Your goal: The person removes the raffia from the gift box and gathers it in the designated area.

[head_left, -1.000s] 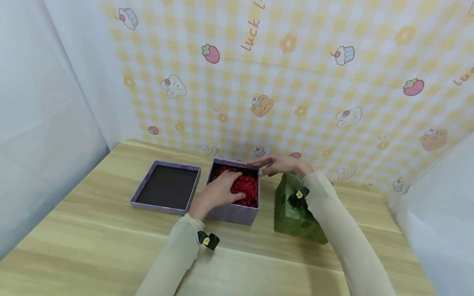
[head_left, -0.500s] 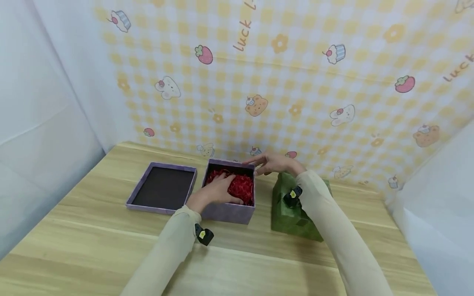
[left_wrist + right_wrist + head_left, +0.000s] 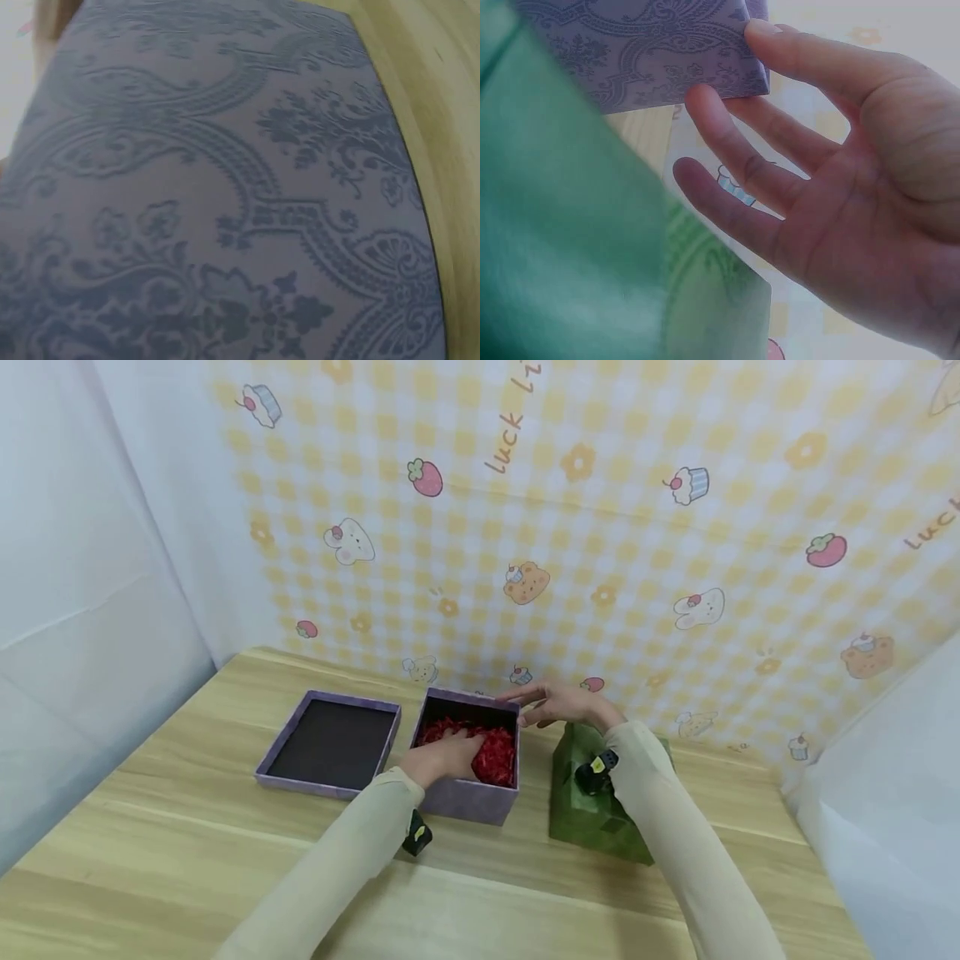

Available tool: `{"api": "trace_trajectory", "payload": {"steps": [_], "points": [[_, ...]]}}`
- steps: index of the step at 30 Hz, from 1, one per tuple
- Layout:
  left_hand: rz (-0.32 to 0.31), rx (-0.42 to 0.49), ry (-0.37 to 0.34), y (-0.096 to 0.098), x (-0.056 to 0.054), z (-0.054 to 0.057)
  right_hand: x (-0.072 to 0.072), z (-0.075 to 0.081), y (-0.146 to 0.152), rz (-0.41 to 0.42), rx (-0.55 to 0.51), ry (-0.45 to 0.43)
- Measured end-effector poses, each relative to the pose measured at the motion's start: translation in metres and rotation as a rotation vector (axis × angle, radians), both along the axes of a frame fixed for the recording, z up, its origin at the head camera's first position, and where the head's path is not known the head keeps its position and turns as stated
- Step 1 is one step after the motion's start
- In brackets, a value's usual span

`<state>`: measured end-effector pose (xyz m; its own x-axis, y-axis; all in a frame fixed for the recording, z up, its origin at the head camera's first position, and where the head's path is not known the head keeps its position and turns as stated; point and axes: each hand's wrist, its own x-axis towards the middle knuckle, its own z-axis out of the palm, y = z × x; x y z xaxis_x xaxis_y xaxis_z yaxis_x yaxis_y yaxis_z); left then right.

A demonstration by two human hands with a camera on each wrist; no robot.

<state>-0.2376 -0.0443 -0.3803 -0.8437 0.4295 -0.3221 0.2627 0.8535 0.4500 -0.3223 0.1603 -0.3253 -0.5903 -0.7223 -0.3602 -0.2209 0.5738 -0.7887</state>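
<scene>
An uncovered purple patterned box (image 3: 465, 802) stands on the table, filled with red shredded paper (image 3: 497, 756). My left hand (image 3: 450, 756) reaches in over its near-left part, the fingertips sunk out of sight among the shreds. At the back right corner is my right hand (image 3: 558, 703), one finger along the back rim and the thumb by the right side. In the right wrist view the fingers of the right hand (image 3: 847, 172) are spread, the thumb tip right at the corner of the box (image 3: 652, 52). The box's patterned wall (image 3: 247, 165) fills most of the left wrist view.
Left of the box lies its purple-rimmed lid (image 3: 330, 743), black inside facing up. A green box (image 3: 596, 822) stands to the right, under the right forearm. A yellow checked cloth (image 3: 465, 543) hangs behind the wooden table (image 3: 150, 827).
My left hand has gone deeper into the red shreds, its fingers bending down out of view. The right hand stays at the back right corner. The head view has shifted slightly.
</scene>
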Motion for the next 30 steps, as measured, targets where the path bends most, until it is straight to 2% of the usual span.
{"api": "trace_trajectory", "payload": {"steps": [4, 13, 18, 24, 30], "points": [[0.031, -0.055, -0.049, 0.005, -0.002, 0.002, -0.002, 0.001, 0.002, 0.002, -0.008, 0.004], [0.093, -0.118, -0.063, 0.006, -0.002, 0.002, -0.006, 0.002, -0.004, 0.028, -0.002, 0.009], [0.075, -0.129, -0.005, 0.009, -0.002, -0.003, -0.006, -0.004, -0.002, 0.018, -0.004, -0.015], [0.055, -0.14, 0.027, 0.014, -0.006, -0.006, -0.007, -0.007, 0.003, -0.003, -0.031, -0.035], [0.041, -0.17, 0.065, 0.015, -0.005, -0.004, -0.006, -0.006, 0.005, 0.005, -0.04, -0.022]]}}
